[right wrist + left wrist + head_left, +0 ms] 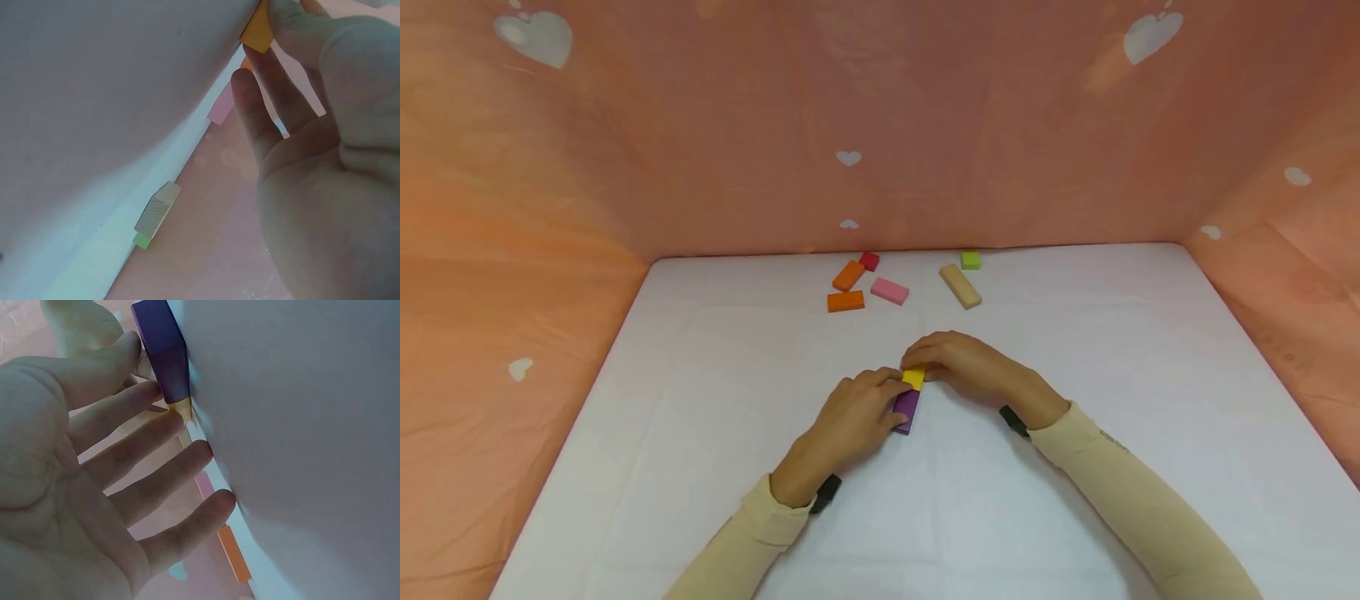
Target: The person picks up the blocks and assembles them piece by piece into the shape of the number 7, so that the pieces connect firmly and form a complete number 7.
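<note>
A purple block [907, 412] and a yellow block [914, 377] lie end to end on the white table, the yellow one farther from me. My left hand [859, 417] is along their left side. In the left wrist view its fingers stretch out fairly straight, with thumb and fingertips against the purple block [164, 347] and the yellow end just beyond. From the far right, my right hand [966, 364] bends over the yellow block. Thumb and fingers pinch that yellow block [259, 30] in the right wrist view. Part of the yellow block is hidden under the fingers.
Near the table's back edge lie two orange blocks, one [848, 276] angled and one [846, 302] crosswise. Around them are a red block [869, 262], a pink block [890, 291], a long tan block [960, 287] and a green block [971, 261]. A peach cloth [910, 125] hangs behind.
</note>
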{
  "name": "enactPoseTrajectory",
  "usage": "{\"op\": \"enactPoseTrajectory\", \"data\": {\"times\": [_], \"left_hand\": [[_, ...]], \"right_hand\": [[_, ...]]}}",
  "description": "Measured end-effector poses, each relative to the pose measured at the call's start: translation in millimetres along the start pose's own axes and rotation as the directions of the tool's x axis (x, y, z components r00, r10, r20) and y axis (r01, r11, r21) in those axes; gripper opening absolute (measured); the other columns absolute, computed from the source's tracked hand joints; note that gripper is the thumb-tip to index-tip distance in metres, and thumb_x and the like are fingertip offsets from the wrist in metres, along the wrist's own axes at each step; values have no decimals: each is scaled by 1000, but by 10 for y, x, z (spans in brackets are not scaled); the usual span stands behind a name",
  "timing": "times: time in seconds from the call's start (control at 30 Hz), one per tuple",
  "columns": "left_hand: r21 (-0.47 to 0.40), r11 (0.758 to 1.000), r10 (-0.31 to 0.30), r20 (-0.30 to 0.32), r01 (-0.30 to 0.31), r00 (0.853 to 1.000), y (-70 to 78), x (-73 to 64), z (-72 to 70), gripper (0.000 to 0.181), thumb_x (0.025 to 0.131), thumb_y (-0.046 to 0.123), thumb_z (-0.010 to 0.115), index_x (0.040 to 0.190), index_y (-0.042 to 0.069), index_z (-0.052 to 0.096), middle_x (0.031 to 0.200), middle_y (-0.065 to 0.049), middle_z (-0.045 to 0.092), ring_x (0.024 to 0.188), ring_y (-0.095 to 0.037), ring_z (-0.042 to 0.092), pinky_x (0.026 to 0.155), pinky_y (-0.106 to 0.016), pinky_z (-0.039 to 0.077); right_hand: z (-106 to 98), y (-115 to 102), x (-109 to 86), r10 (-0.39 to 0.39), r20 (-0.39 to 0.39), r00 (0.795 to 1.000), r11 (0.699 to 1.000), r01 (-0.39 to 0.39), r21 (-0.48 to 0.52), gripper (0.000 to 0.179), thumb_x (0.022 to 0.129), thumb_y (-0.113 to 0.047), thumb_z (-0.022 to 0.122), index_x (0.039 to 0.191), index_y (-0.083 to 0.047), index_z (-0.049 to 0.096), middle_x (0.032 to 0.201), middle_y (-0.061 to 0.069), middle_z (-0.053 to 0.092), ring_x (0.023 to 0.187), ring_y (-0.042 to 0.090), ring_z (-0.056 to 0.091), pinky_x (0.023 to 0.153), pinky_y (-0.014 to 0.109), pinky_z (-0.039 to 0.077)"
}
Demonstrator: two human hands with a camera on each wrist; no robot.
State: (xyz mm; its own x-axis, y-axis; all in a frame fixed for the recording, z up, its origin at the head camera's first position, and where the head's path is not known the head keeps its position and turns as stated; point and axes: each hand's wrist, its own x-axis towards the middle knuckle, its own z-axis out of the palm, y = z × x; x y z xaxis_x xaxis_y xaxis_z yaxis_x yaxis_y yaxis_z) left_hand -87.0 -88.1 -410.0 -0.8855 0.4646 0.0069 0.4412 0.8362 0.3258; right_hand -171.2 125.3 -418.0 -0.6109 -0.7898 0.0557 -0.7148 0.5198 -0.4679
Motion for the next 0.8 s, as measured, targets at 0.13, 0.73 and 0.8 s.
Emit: {"op": "enactPoseTrajectory", "data": {"times": [0.13, 0.73, 0.8], "left_hand": [[2, 1000, 12, -1, -12, 1000, -1, 3, 0, 47, 88, 33, 75, 131, 16, 66, 136, -4, 63, 121, -25, 61, 94, -43, 53], [84, 995, 57, 20, -58, 998, -4, -7, -5, 48, 92, 34, 71, 136, 18, 62, 145, 0, 57, 126, -25, 58, 92, -43, 54], [85, 995, 57, 23, -59, 998, -4, -8, -11, 49, 92, 34, 71, 136, 18, 62, 145, 0, 57, 126, -25, 58, 93, -44, 54]], "right_hand": [[1, 1, 2, 5, 6, 1000, 1000, -5, -9, 30, 96, -15, 65, 124, -25, 70, 125, -10, 67, 125, 14, 58, 110, 39, 46], [-11, -10, -12, 8, 11, 1000, 1000, -8, 6, 32, 95, -14, 66, 126, -24, 69, 125, -9, 67, 125, 15, 59, 110, 39, 46], [-11, -7, -7, 9, 11, 1000, 1000, -9, 3, 32, 95, -14, 66, 126, -24, 69, 125, -10, 68, 125, 14, 59, 110, 39, 46]]}}
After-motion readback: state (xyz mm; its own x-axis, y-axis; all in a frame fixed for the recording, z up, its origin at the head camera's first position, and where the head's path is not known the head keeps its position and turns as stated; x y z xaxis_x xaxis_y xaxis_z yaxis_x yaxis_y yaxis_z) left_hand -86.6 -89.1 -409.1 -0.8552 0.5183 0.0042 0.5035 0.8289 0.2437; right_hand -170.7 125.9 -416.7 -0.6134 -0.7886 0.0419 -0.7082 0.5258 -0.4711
